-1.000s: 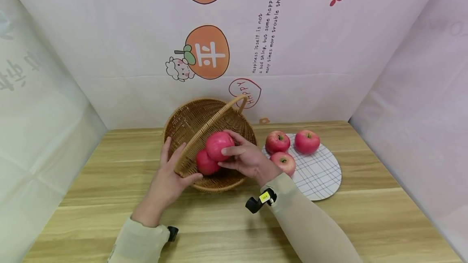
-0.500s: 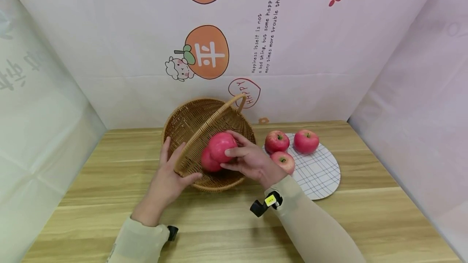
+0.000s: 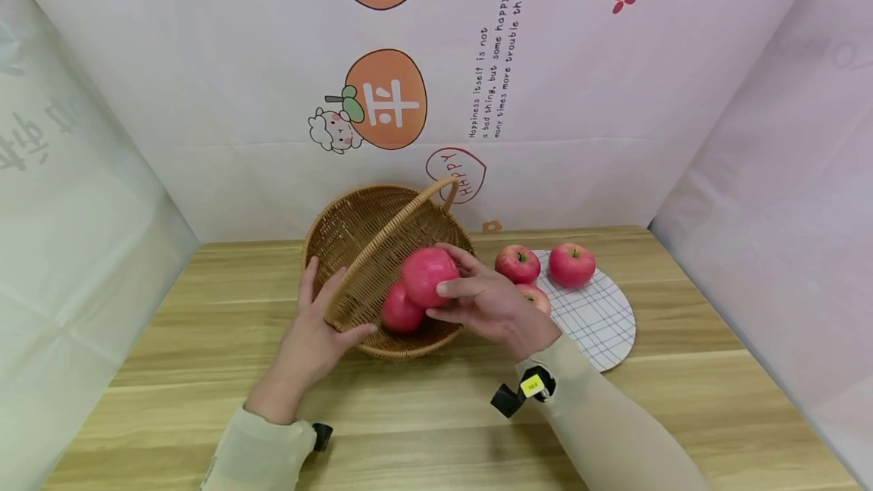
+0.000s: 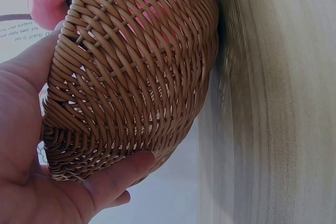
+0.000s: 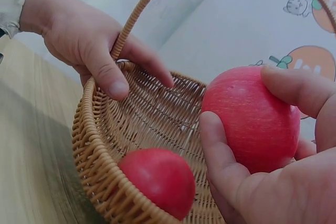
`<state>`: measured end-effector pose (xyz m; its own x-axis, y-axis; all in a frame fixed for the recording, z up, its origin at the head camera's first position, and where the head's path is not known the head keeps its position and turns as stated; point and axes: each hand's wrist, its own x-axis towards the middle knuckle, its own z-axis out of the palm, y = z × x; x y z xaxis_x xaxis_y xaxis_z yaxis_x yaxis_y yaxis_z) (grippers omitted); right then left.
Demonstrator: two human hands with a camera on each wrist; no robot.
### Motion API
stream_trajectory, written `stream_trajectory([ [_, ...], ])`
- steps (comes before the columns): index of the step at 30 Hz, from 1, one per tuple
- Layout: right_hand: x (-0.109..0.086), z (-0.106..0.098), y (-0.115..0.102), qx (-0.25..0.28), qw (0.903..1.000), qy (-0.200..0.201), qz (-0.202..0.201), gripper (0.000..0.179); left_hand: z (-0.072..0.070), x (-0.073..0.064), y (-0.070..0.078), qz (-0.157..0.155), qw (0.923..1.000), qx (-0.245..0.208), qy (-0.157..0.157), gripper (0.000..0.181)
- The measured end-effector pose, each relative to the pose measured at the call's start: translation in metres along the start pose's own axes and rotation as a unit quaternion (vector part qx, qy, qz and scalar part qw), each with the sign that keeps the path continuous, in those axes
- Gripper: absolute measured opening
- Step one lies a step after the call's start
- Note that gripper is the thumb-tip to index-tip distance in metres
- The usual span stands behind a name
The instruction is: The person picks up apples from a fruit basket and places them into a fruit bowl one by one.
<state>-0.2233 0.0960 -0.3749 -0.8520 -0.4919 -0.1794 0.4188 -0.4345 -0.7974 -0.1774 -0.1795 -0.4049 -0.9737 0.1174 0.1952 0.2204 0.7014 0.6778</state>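
Observation:
A wicker basket with an arched handle stands near the back wall, its opening tilted forward. My left hand grips its left rim at the foot of the handle, thumb reaching over the edge. Seen from the left wrist, fingers lie along the woven outer wall. My right hand holds a red apple over the basket's right side, with thumb and fingers around it. Below, a second red apple lies inside the basket. In the right wrist view the held apple appears above the lower apple.
To the right lies a round white checked mat. Two red apples, one at the left and one at the back, sit on it, and a paler apple is partly behind my right hand. Printed cloth walls surround the wooden table.
My right hand has moved a little to the right with the held apple. The apple inside the basket has shifted rightward too. My left hand stays on the rim.

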Motion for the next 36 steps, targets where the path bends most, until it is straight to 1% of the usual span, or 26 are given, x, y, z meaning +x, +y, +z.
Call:
stream_trajectory([
  [4, -0.013, -0.006, -0.008, -0.008, 0.9999, -0.006, -0.003, 0.074, 0.0, 0.0, 0.0, -0.002, 1.0, -0.002, -0.002, 0.098],
  [12, -0.043, -0.026, -0.023, -0.029, 0.9994, 0.002, -0.019, 0.077, 0.0, 0.0, -0.001, -0.005, 1.0, 0.001, -0.003, 0.099],
  [18, -0.069, -0.046, -0.035, -0.041, 0.9987, -0.004, -0.029, 0.073, 0.0, 0.0, -0.001, -0.006, 1.0, 0.005, 0.0, 0.098],
  [25, -0.093, -0.073, -0.044, -0.054, 0.997, -0.015, -0.054, 0.071, -0.001, 0.0, -0.002, -0.005, 1.0, 0.005, 0.001, 0.099],
  [30, -0.11, -0.092, -0.049, -0.043, 0.9971, -0.01, -0.062, 0.066, -0.001, 0.001, -0.002, -0.007, 1.0, 0.007, -0.002, 0.1],
  [36, -0.131, -0.122, -0.053, -0.01, 0.9981, 0.003, -0.061, 0.064, 0.0, 0.001, -0.002, -0.01, 0.9999, 0.003, -0.008, 0.101],
])
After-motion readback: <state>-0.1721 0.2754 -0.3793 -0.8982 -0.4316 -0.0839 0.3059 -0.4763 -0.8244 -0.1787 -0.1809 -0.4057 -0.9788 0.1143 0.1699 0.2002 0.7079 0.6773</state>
